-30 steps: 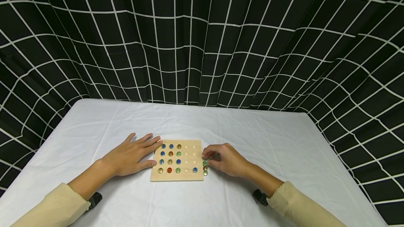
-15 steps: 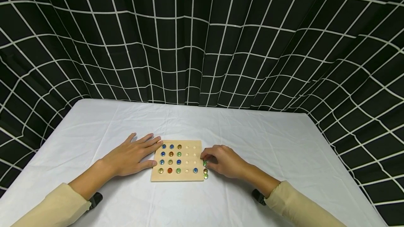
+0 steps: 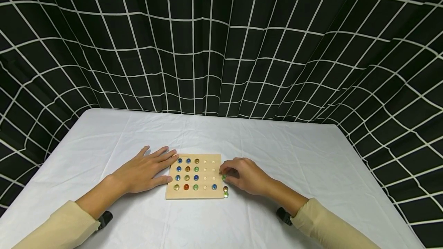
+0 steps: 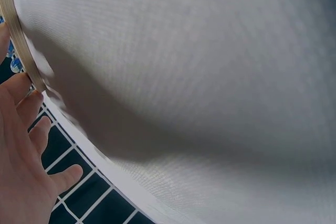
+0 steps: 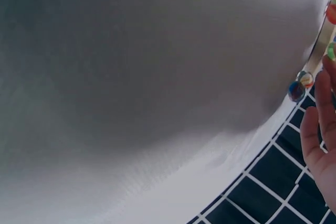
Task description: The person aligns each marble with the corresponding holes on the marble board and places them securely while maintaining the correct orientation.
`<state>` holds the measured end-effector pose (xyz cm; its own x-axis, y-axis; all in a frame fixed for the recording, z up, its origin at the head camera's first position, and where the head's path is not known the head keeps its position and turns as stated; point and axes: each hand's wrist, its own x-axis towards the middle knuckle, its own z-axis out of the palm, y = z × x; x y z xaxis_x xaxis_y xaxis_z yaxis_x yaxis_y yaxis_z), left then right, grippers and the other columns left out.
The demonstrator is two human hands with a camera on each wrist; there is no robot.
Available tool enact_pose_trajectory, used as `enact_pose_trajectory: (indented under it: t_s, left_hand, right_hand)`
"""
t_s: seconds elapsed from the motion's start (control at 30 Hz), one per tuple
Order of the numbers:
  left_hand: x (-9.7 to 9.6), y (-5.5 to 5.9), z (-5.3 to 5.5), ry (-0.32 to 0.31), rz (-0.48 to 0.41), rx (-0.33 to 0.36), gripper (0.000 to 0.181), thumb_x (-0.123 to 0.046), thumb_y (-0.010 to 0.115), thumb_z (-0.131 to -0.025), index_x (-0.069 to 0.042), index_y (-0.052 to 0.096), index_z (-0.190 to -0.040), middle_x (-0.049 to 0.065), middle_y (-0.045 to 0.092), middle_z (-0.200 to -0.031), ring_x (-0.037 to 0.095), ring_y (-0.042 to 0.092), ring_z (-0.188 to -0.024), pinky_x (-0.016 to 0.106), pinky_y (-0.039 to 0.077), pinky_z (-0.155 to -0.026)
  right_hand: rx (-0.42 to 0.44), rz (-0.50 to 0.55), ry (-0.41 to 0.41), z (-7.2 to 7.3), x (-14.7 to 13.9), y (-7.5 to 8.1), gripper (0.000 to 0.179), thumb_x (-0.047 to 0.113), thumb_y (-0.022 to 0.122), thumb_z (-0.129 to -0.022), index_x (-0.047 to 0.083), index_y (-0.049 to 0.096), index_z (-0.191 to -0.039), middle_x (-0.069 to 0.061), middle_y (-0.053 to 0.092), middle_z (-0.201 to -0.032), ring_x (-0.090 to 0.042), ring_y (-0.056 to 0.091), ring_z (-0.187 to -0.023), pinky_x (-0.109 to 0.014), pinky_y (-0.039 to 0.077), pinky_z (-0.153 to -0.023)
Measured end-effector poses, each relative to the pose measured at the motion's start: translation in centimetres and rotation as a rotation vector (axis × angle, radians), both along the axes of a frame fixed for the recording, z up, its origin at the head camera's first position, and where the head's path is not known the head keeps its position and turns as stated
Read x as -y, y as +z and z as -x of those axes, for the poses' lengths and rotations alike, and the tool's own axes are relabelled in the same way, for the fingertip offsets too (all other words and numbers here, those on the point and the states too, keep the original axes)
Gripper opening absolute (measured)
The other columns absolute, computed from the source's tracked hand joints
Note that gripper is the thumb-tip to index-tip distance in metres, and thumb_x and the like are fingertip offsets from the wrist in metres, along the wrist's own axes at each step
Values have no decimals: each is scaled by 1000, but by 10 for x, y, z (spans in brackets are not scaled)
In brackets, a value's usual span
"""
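Note:
A square wooden board (image 3: 211, 194) with rows of round hollows lies on the white table, holding several blue, green, amber and red glass marbles. My left hand (image 3: 145, 170) rests flat at its left edge, fingers spread, some fingertips over the upper left corner. At the right edge, my right hand (image 3: 250, 176) pinches a green marble (image 3: 223, 178) between thumb and curled fingers. Just below, an amber marble (image 3: 225, 189) and a yellow-green marble (image 3: 226, 195) touch the board's side. The right wrist view shows a dark blue-red marble (image 5: 296, 92) beyond the fingers, hidden from the head view.
Bare hollows (image 3: 205, 169) fill most of the board's two right columns; a blue marble (image 3: 214, 187) sits at the lower right. White cloth (image 3: 277, 137) covers the table. A black curtain (image 3: 194, 68) with a white grid hangs around its back and sides.
My right hand has shifted slightly left toward the board, and the green marble has come away from the amber one below it. The left hand stays in place.

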<state>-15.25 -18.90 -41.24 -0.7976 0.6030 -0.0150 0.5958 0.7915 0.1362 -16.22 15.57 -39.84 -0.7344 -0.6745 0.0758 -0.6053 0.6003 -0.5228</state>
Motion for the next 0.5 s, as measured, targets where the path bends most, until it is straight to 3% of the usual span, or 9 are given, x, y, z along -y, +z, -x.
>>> enact_pose_trajectory:
  t_s: [0.23,0.5]
  left_hand:
    - [1,-1,0,-5,7,-11,71,-61,42,-100,-19,36,-156,0,34,-160,28,27,-148,67,19,-113]
    - [0,-2,0,-4,14,-16,70,-61,42,-100,-19,35,-156,0,34,-160,27,27,-149,67,19,-114]
  right_hand:
    - [31,97,4,-5,8,2,24,2,76,-86,6,71,-109,2,72,-104,-8,65,-95,-29,54,-88]
    - [71,106,30,-9,24,6,23,3,75,-88,6,70,-110,3,71,-101,-7,65,-94,-31,53,-89]
